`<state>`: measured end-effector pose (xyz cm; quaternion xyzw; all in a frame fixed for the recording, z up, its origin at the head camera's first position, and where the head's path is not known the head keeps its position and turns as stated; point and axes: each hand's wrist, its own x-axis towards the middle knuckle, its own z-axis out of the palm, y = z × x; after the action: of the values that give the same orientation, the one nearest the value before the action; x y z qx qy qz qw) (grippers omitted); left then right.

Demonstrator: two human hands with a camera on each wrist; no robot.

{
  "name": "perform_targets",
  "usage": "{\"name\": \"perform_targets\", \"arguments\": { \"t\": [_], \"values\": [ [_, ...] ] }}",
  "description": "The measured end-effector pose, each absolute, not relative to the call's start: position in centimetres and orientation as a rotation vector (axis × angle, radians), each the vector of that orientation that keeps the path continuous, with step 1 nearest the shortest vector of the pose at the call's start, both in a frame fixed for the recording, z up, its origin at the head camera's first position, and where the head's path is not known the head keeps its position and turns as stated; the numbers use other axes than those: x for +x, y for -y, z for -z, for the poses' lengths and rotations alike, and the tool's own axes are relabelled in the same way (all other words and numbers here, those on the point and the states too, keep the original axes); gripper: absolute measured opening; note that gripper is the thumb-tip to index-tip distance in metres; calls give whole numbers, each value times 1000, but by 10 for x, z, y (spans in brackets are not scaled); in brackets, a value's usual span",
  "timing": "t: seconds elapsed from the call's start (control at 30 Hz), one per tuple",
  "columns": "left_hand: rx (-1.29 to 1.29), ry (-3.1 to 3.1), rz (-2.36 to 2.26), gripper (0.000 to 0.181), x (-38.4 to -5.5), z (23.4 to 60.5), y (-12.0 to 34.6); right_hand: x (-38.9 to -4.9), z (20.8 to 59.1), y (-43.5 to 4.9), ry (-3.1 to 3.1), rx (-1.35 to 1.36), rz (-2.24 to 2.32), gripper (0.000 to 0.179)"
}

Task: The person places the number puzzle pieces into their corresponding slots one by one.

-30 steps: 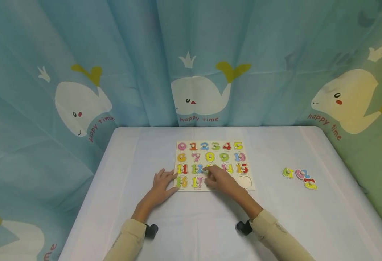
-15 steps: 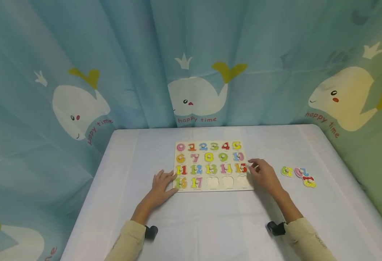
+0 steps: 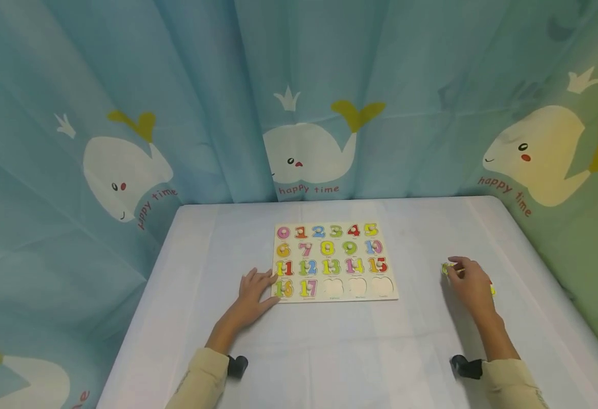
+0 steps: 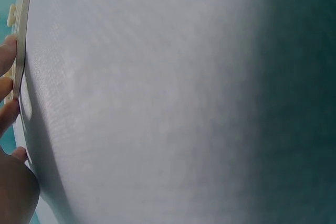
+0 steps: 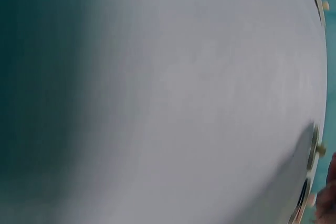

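Observation:
A wooden number puzzle board (image 3: 346,296) lies on the white table, with knobbed number pieces filling its upper rows and three bare recesses at the lower right. My left hand (image 3: 251,292) rests its spread fingers on the board's left edge; in the left wrist view its fingertips (image 4: 7,56) touch that edge. My right hand (image 3: 469,284) is over the loose pieces at the right, thumb and index finger bent near the green-and-yellow 19 piece (image 3: 444,269). In the right wrist view, the hand (image 5: 326,203) is beside that piece's knob (image 5: 321,150), slightly apart from it.
A yellow edge of the 18 piece (image 3: 493,290) shows past the right hand; the 20 piece is hidden beneath it. A blue curtain with whales (image 3: 309,150) hangs behind the table (image 3: 217,238). A black wrist camera (image 3: 464,367) sits at the right cuff.
My right hand has moved right, from the board's lower rows to the loose pieces, uncovering the bare recesses. The left hand stays at the board's left edge.

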<state>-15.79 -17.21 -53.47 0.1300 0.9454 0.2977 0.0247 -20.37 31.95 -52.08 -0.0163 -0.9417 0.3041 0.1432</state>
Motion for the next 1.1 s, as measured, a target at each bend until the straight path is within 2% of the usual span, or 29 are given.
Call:
{"name": "perform_targets", "arguments": {
  "t": [0.23,0.53,1.1],
  "values": [
    [380,-2906,-942,55,-157,534,173,-191,517,-334,2753,-504,-839,32],
    [405,-2913,-954,55,-158,535,173,-189,518,-345,2807,-749,-901,36],
    [403,-2913,-930,55,-159,534,173,-180,509,-367,2858,-811,-894,49]
  ]
}}
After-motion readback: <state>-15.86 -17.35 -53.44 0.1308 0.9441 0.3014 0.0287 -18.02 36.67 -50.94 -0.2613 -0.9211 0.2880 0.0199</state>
